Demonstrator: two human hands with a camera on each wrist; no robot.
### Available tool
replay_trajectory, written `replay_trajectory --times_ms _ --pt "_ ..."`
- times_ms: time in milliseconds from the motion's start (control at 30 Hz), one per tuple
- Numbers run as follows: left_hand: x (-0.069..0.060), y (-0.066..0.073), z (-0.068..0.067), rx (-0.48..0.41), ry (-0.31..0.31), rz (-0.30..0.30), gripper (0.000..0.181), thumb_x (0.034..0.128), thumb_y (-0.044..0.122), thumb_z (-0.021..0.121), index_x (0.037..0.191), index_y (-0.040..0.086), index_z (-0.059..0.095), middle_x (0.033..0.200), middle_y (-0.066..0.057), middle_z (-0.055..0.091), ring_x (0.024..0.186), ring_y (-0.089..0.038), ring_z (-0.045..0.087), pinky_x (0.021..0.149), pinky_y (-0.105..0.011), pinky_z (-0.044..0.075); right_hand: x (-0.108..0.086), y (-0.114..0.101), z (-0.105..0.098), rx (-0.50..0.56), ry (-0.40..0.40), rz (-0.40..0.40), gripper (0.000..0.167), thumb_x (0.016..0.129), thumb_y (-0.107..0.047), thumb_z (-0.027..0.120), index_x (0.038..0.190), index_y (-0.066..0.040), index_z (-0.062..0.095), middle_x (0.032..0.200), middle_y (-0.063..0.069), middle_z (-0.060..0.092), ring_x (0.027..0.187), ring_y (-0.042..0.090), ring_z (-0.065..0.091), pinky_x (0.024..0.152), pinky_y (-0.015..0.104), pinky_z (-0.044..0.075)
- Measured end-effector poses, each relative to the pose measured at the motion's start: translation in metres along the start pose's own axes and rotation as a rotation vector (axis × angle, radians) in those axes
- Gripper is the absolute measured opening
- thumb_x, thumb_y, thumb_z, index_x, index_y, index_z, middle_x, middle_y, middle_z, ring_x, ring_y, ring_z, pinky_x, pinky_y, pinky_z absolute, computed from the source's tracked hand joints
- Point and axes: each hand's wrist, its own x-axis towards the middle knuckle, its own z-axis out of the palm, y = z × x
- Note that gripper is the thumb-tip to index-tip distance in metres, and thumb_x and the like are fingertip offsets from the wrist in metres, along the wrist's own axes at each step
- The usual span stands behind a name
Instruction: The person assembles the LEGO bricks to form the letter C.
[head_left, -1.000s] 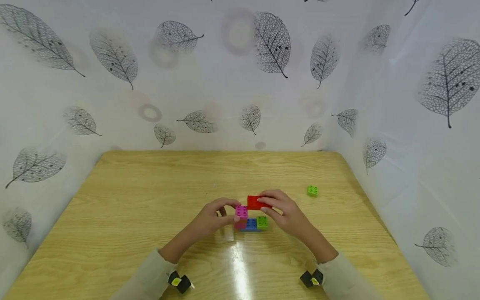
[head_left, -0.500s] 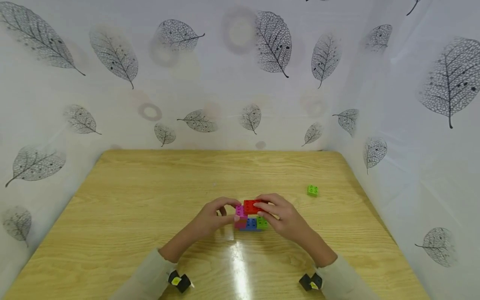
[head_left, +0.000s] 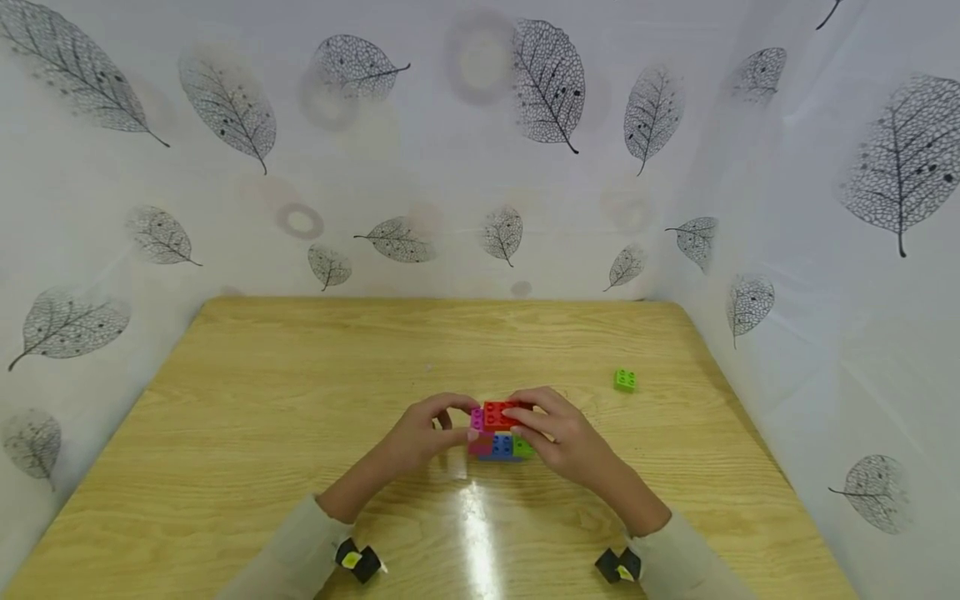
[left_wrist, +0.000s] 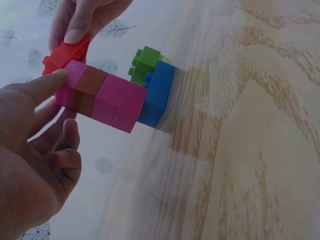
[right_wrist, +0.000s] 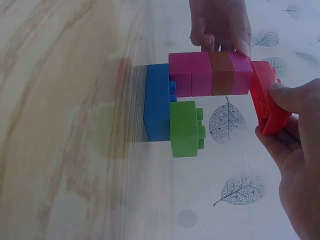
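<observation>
A blue brick (right_wrist: 158, 102) lies on the table, with a green brick (right_wrist: 184, 129) on one end and a stack of pink bricks (right_wrist: 192, 74) on the other. One brown brick (right_wrist: 221, 73) sits in the stack, beneath the topmost pink one. My left hand (head_left: 423, 437) pinches that top pink brick between thumb and fingers. In my right hand (head_left: 562, 433) is a longer red brick (head_left: 497, 415), held at its free end. Its other end meets the stack's top, slightly tilted in the right wrist view; whether it is pressed fully down I cannot tell.
A loose small green brick (head_left: 625, 381) lies at the right rear of the wooden table (head_left: 315, 358). Behind and beside the table hangs a white leaf-patterned sheet (head_left: 450, 167). A black device is strapped at each wrist.
My right hand has brought the red brick left and toward me, from behind the stack to over its top. The left hand keeps its grip on the stack.
</observation>
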Motion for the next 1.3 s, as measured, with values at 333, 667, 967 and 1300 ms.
replay_trajectory --times_ms 333,667,967,1300 --pt "0.002 -0.002 0.000 0.006 0.007 0.009 0.034 0.0909 0.038 0.075 0.123 0.028 0.067 0.120 0.006 0.066 0.085 -0.020 0.056 0.060 -0.029 0.048 0.001 0.001 0.001 -0.036 -0.010 -0.047 0.039 0.076 0.007 0.081 0.114 0.002 0.073 0.119 0.018 0.065 0.108 0.027 0.062 0.084 0.034 0.057" --pt "0.003 -0.003 0.001 0.018 0.012 0.021 0.033 0.0906 0.037 0.076 0.122 0.029 0.067 0.118 0.007 0.067 0.084 -0.020 0.056 0.061 -0.029 0.048 0.004 0.000 -0.001 -0.084 -0.020 -0.090 0.039 0.076 0.006 0.080 0.114 0.001 0.073 0.117 0.017 0.064 0.105 0.027 0.062 0.083 0.034 0.057" --pt "0.001 -0.003 -0.002 0.041 0.031 0.020 0.034 0.0910 0.039 0.075 0.123 0.030 0.068 0.118 0.007 0.066 0.084 -0.020 0.056 0.059 -0.028 0.048 0.002 -0.001 0.006 -0.103 -0.014 -0.027 0.038 0.078 0.001 0.081 0.115 -0.002 0.072 0.120 0.013 0.064 0.108 0.025 0.062 0.087 0.030 0.057" --pt "0.002 -0.003 -0.005 0.043 0.027 0.006 0.036 0.0919 0.039 0.073 0.126 0.029 0.067 0.120 0.006 0.065 0.085 -0.020 0.056 0.060 -0.028 0.048 0.002 -0.001 0.009 -0.060 0.008 0.040 0.042 0.077 0.003 0.081 0.117 -0.004 0.071 0.122 0.012 0.065 0.110 0.024 0.062 0.094 0.023 0.053"
